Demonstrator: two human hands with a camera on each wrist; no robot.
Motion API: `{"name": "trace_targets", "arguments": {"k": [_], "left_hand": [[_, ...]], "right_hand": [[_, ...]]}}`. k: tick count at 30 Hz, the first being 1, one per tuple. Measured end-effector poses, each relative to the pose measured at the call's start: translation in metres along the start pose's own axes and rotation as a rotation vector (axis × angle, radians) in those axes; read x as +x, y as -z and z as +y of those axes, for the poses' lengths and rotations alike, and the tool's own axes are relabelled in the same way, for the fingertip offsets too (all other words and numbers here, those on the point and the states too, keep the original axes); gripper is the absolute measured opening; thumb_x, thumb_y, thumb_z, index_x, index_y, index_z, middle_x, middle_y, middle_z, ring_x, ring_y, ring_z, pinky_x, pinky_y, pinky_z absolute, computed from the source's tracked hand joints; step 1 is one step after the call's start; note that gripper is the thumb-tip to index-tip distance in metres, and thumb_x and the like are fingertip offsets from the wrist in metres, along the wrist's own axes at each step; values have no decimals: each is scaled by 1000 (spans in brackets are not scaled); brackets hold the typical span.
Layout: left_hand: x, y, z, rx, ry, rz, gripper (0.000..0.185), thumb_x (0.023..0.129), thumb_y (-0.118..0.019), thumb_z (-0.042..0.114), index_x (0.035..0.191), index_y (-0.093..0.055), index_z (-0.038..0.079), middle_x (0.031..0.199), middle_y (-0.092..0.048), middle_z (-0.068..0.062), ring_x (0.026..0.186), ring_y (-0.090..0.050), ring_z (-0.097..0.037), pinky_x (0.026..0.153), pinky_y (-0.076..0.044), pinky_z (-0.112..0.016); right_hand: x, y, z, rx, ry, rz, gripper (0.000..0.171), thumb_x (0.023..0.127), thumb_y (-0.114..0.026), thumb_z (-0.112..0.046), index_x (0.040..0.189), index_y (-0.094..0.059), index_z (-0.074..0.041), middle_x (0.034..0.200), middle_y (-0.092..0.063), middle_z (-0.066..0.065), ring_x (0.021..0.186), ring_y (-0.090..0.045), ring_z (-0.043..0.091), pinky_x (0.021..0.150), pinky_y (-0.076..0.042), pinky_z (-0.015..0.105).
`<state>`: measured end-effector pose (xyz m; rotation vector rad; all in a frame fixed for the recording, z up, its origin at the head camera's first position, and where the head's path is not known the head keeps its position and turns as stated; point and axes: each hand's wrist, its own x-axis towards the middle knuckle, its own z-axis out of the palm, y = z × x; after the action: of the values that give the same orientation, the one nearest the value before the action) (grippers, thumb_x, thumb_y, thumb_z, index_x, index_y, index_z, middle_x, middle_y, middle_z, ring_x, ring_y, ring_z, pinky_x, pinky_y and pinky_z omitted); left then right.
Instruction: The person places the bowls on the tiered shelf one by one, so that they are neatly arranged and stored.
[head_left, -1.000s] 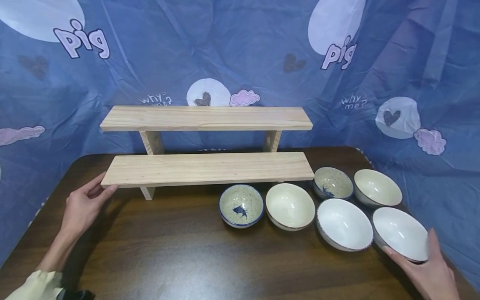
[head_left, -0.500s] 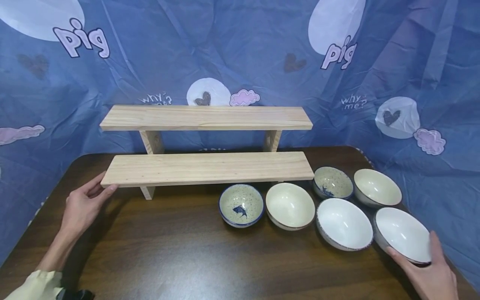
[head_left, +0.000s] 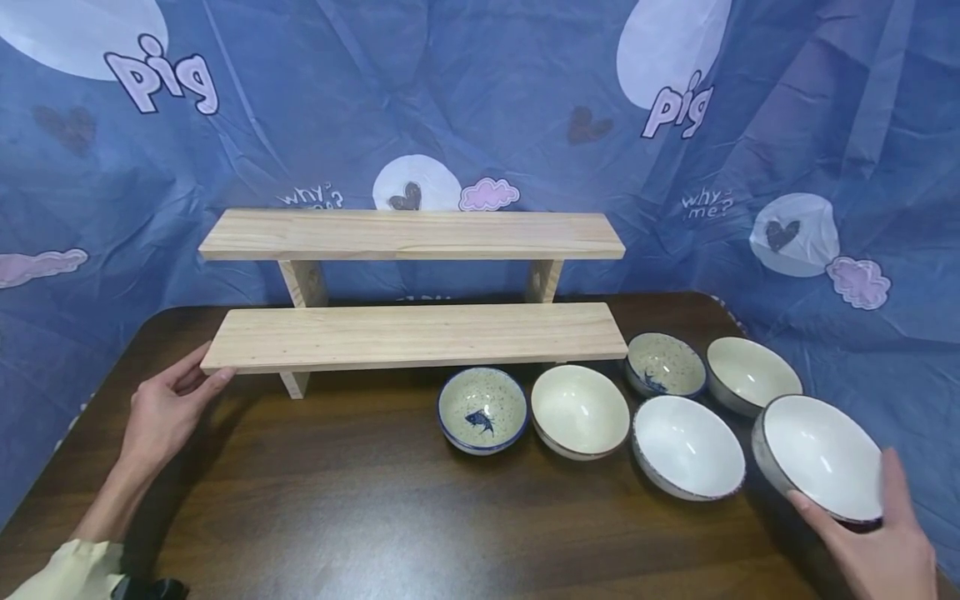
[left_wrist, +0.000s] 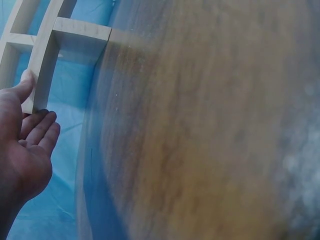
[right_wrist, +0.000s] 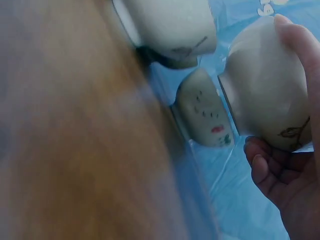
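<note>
My left hand (head_left: 168,412) holds the left end of the lower board of a two-tier wooden shelf (head_left: 416,335). In the left wrist view its thumb lies on one face of the board, its fingers at the end. At the far right my right hand (head_left: 873,533) grips a white bowl (head_left: 821,458) by its side, thumb and fingers spread around it. The right wrist view shows this bowl (right_wrist: 270,80) raised off the table, a brown plant motif on its outside. Another white bowl (head_left: 690,448) stands just left of it, and a cream bowl (head_left: 753,375) behind.
A speckled bowl with a blue fish (head_left: 483,411) and a cream bowl (head_left: 580,412) stand before the shelf. A second speckled bowl (head_left: 666,365) sits by the shelf's right end. The brown table (head_left: 360,508) reaches a blue printed cloth (head_left: 480,100) behind.
My right hand has lifted the white bowl off the table and moved it slightly right, away from the other white bowl. My left hand stays at the shelf's end.
</note>
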<state>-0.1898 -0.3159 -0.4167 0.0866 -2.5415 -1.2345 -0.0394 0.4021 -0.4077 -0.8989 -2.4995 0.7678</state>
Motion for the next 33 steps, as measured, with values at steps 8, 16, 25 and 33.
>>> {"name": "trace_targets", "arguments": {"k": [8,16,25,33], "left_hand": [[0,3,-2,24,11,-3,66,90,-65,38,143,-43,7,128,-51,-26,103,-54,1,66,-39,-3],[-2,3,0,23,21,-4,66,90,-65,39,143,-43,7,128,-52,-25,103,-55,0,66,-39,-3],[1,1,2,41,32,-20,69,90,-64,41,144,-40,7,131,-49,-26,113,-52,-39,64,-39,-4],[-1,2,3,50,20,-19,67,90,-64,41,144,-41,8,130,-51,-24,112,-54,-33,64,-38,-4]], "right_hand": [[0,3,-26,60,146,-90,112,75,-80,-39,153,0,-30,155,-13,22,135,-21,48,106,-18,58],[5,1,-55,155,359,-103,109,74,-82,-28,153,-7,-35,155,-17,13,136,-22,42,109,-13,48],[21,-6,-90,197,489,-153,110,74,-83,-26,152,-6,-36,157,-13,1,138,-20,36,109,-13,40],[25,-16,-118,237,575,-210,111,73,-84,-25,151,-7,-38,158,-14,3,137,-21,38,107,-19,50]]}}
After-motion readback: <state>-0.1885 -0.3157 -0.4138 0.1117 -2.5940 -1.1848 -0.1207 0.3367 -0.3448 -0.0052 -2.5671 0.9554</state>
